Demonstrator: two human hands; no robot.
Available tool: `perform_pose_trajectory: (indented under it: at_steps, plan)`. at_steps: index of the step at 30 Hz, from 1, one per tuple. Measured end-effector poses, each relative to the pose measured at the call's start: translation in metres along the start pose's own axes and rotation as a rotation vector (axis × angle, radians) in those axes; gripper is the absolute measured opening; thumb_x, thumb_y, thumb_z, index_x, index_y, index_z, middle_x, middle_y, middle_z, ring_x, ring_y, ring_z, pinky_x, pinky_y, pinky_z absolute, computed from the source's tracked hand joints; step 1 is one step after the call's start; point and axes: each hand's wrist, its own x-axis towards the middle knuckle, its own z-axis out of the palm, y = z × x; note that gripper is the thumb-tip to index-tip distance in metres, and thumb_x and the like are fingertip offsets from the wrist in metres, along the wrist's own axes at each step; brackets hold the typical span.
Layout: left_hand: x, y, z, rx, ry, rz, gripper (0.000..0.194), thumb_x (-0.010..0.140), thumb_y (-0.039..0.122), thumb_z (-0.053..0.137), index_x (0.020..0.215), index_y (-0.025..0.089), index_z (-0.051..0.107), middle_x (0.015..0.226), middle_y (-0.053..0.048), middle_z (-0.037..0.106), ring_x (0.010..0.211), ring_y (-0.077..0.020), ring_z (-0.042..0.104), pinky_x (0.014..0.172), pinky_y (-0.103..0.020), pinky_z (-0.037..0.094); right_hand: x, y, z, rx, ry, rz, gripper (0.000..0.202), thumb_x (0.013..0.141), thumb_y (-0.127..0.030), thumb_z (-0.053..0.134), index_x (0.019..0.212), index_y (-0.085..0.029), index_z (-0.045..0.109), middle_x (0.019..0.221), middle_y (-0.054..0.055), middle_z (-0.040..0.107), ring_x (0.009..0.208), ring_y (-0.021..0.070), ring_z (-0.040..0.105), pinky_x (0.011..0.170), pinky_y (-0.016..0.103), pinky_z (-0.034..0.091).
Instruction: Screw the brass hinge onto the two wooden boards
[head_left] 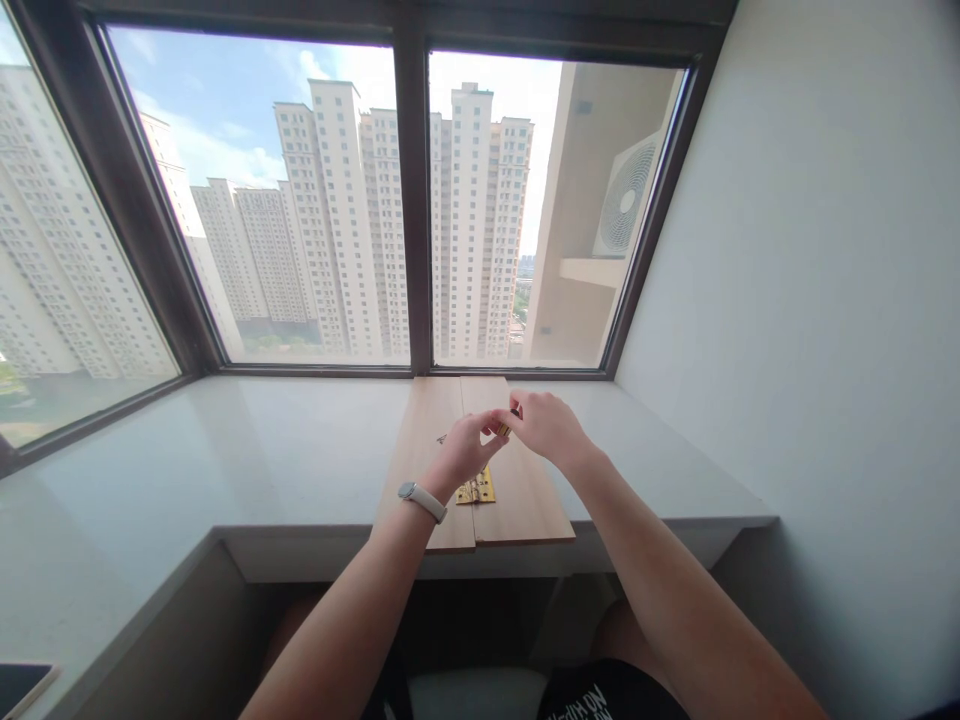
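My left hand (pixel 466 448), with a watch (pixel 422 500) on its wrist, pinches a small gold-coloured piece (pixel 504 428) with dark marks. It resembles a folded hinge, but fingers cover much of it. My right hand (pixel 546 425) is closed on the piece's upper right end, its fingertips close to those of my left. Both hands are above two pale wooden boards (pixel 517 500) lying side by side. Below my left hand, a gold-coloured hinge (pixel 477 488) lies open across the seam between the boards, with small dark bits on it, too small to make out.
A few small metal bits (pixel 441 439) lie on the left board, partly behind my left hand. The boards rest on a white window ledge (pixel 300 460) and reach its front edge. Windows stand behind, and a white wall (pixel 810 300) rises at right. A dark flat object (pixel 26 685) sits at lower left.
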Motion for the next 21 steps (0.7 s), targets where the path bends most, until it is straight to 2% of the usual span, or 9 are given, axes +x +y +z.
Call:
perform_pose_trajectory:
  at_steps: [3,6,10,14,17,21]
  plan:
    - [0.0,-0.005,-0.002,0.005,-0.025,-0.001,0.013,0.089,0.028,0.061,0.097,0.022,0.069,0.091,-0.003,0.072,0.088,-0.02,0.064,0.08,-0.033,0.05,0.001,0.004,-0.004,0.195,-0.058,-0.16,0.018,0.09,-0.023,0.06,0.107,-0.022,0.066,0.099,0.005,0.071,0.084,0.0163,0.063,0.073,0.025,0.042]
    - [-0.001,-0.007,-0.004,-0.036,-0.064,-0.012,0.015,0.089,0.026,0.06,0.099,0.023,0.07,0.095,-0.003,0.073,0.091,-0.0202,0.065,0.082,-0.033,0.051,0.002,0.006,-0.005,0.211,-0.097,-0.205,0.018,0.088,-0.011,0.054,0.096,-0.02,0.068,0.094,0.004,0.07,0.085,0.0159,0.062,0.075,0.025,0.042]
    - [-0.003,-0.007,-0.003,-0.109,-0.083,-0.066,0.022,0.088,0.03,0.062,0.106,0.023,0.07,0.103,-0.005,0.073,0.094,-0.0212,0.066,0.081,-0.034,0.052,0.003,0.005,-0.004,0.128,-0.073,-0.154,0.01,0.09,-0.019,0.058,0.09,-0.018,0.068,0.089,0.007,0.07,0.082,0.0174,0.063,0.073,0.026,0.041]
    - [-0.005,-0.005,-0.001,-0.131,-0.025,-0.074,0.035,0.081,0.035,0.072,0.113,0.022,0.067,0.105,-0.007,0.071,0.095,-0.0208,0.065,0.082,-0.034,0.053,0.002,0.002,-0.004,-0.019,-0.039,-0.082,0.028,0.096,-0.037,0.053,0.081,-0.018,0.067,0.08,0.009,0.069,0.074,0.019,0.062,0.065,0.028,0.038]
    - [-0.003,-0.001,0.0,-0.083,0.011,-0.042,0.031,0.079,0.036,0.075,0.104,0.021,0.067,0.098,-0.005,0.071,0.092,-0.0203,0.064,0.081,-0.034,0.052,0.0,-0.002,-0.001,-0.131,-0.004,-0.029,0.04,0.098,-0.046,0.048,0.078,-0.018,0.068,0.075,0.01,0.068,0.072,0.021,0.063,0.064,0.029,0.038]
    - [0.0,0.001,0.004,-0.044,0.037,-0.02,0.019,0.082,0.032,0.071,0.096,0.02,0.067,0.092,-0.004,0.071,0.087,-0.0191,0.064,0.078,-0.032,0.051,-0.002,-0.005,0.002,-0.23,0.025,0.04,0.049,0.099,-0.051,0.043,0.075,-0.018,0.07,0.074,0.012,0.068,0.074,0.0234,0.065,0.067,0.031,0.039]
